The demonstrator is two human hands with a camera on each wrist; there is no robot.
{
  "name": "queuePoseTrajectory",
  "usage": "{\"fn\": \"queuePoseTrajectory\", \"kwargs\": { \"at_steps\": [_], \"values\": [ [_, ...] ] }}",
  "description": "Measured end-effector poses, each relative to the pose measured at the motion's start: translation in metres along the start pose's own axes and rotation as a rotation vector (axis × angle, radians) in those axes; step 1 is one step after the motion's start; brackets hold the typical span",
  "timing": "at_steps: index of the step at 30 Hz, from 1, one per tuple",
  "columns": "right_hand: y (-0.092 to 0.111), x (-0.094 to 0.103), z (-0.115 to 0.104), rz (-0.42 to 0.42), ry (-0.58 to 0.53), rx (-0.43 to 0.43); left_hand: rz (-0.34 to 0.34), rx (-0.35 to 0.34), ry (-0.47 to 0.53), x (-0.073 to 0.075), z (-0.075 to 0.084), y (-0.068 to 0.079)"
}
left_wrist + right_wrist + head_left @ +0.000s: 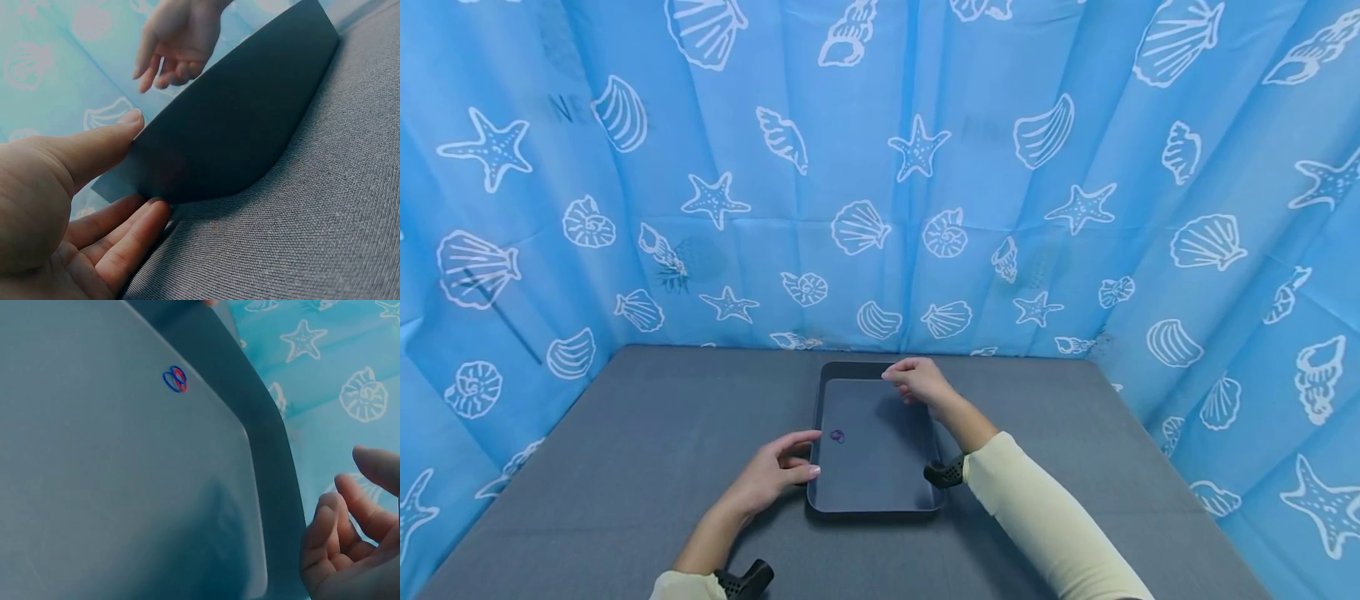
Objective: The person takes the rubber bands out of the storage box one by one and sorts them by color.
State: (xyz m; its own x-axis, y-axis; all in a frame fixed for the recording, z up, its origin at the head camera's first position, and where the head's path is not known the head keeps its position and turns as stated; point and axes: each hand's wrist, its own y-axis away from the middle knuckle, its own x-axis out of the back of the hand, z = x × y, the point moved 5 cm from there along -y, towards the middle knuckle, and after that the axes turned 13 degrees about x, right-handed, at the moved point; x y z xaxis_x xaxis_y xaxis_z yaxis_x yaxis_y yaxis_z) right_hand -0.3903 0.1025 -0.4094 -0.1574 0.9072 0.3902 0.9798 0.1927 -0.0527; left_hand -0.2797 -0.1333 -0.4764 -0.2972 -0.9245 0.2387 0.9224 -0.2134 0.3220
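Note:
A shallow dark grey tray (880,483) lies on the table. Inside it, close to its left wall, sit a few thin small loops (175,379), blue and red, overlapping; they look like rubber bands. My left hand (767,477) is at the tray's left side, with thumb and fingertips against the outer wall. In the left wrist view the thumb (109,144) reaches the rim and the other fingers are low beside the wall. Over the tray's far right corner hovers my right hand (925,383), fingers loosely bent, nothing visible between them.
Grey cloth covers the table (685,417). A blue curtain (880,167) with white shells and starfish hangs behind the table and along both sides. Each wrist carries a black strap device (943,473); the right one overlaps the tray's right rim in the head view.

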Motion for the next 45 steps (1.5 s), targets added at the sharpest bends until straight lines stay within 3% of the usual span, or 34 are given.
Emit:
{"fn": "queuePoseTrajectory", "kwargs": {
  "at_steps": [15,30,40,45],
  "values": [
    [-0.002,-0.041,0.003,-0.240,0.086,0.247,-0.002,0.004,0.005,0.000,-0.001,-0.002],
    [0.000,-0.077,0.008,-0.434,0.157,0.380,-0.020,-0.008,0.020,0.001,0.000,-0.003],
    [0.000,-0.087,0.010,-0.539,0.267,0.398,-0.015,0.016,0.023,0.001,-0.003,-0.005],
    [0.002,-0.090,0.007,-0.573,0.322,0.447,-0.024,0.015,0.034,0.001,-0.001,-0.004]
  ]
}}
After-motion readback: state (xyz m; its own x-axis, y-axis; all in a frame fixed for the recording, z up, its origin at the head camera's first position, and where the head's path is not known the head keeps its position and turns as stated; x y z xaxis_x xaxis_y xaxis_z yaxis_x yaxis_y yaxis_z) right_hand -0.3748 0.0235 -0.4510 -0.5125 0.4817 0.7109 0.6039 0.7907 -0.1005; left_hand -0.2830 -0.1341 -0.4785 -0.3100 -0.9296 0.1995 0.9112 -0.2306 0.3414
